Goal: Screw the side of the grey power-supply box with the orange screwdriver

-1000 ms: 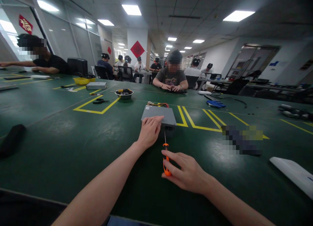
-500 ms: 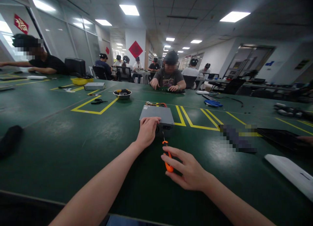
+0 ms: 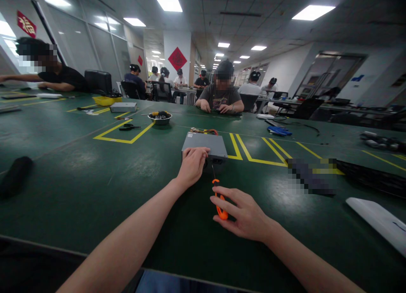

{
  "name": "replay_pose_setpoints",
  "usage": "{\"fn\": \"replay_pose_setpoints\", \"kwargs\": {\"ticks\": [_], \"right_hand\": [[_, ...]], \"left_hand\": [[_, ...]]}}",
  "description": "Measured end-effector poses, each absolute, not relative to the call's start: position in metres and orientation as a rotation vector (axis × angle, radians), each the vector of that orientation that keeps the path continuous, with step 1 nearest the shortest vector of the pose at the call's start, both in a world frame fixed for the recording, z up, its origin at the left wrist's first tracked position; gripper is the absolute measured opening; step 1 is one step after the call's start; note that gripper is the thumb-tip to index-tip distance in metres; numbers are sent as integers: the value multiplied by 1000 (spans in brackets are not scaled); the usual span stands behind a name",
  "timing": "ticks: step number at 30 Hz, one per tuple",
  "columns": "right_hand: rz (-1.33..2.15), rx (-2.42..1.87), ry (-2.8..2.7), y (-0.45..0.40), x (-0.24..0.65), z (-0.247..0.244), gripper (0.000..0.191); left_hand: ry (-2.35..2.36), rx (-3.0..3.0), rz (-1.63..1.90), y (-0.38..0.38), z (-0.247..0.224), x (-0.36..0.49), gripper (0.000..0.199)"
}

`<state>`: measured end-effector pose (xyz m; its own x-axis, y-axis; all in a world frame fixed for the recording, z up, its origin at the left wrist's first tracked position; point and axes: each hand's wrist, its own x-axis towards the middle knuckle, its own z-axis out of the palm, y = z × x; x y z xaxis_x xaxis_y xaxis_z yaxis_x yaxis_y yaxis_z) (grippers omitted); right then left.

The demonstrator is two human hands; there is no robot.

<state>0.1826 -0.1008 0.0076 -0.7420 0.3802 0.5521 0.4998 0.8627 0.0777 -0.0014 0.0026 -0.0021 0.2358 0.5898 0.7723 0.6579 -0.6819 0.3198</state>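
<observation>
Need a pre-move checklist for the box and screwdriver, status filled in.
1. Left hand on the grey, rectangular metal box: ok, fingers rest on its top near the front edge.
2. Right hand on the orange-and-black-handled screwdriver: ok, fingers around the handle.
3. Shaft pointed at the box: ok, it runs to the near face.
4. Tip seated in a screw: cannot tell, too small and dark.
5. Thin multicoloured cables away from both hands: ok, they are at the far side.
6. Round silver metal bowl apart from the box: ok, it stands farther off, to the left.
</observation>
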Motion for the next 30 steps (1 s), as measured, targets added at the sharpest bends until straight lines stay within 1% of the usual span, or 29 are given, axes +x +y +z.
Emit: {"fn": "replay_pose_setpoints", "kwargs": {"ticks": [2,6,9,12,14,16,19,22,24,27,30], "right_hand": [[-300,-611,-2444,-99,182,7,31],[-180,-651,-2394,-99,182,5,36],[-107,-687,-2473,-104,183,5,41],[-264,-648,-2534,-104,182,7,36],[-382,-603,-2489,-102,180,7,31],[-428,-565,-2402,-98,177,5,29],[-373,-568,-2317,-95,176,1,29],[-247,-610,-2340,-99,177,0,38],[-216,-634,-2401,-102,178,2,41],[-347,-647,-2458,-103,179,6,34],[-480,-598,-2394,-100,179,5,26]], "left_hand": [[-1218,-2392,-1408,3,-3,-2,19],[-1212,-2363,-1245,1,-2,-2,36],[-1209,-2359,-1161,0,-1,-1,33],[-1231,-2340,-1136,-1,0,0,32],[-1237,-2333,-1122,-1,0,0,31],[-1242,-2326,-1112,-1,0,0,30],[-1252,-2320,-1109,-1,-1,0,30],[-1257,-2320,-1117,-1,-1,1,29],[-1258,-2324,-1123,-1,0,2,29],[-1254,-2333,-1131,-1,1,2,29],[-1256,-2335,-1142,-2,1,2,29]]}}
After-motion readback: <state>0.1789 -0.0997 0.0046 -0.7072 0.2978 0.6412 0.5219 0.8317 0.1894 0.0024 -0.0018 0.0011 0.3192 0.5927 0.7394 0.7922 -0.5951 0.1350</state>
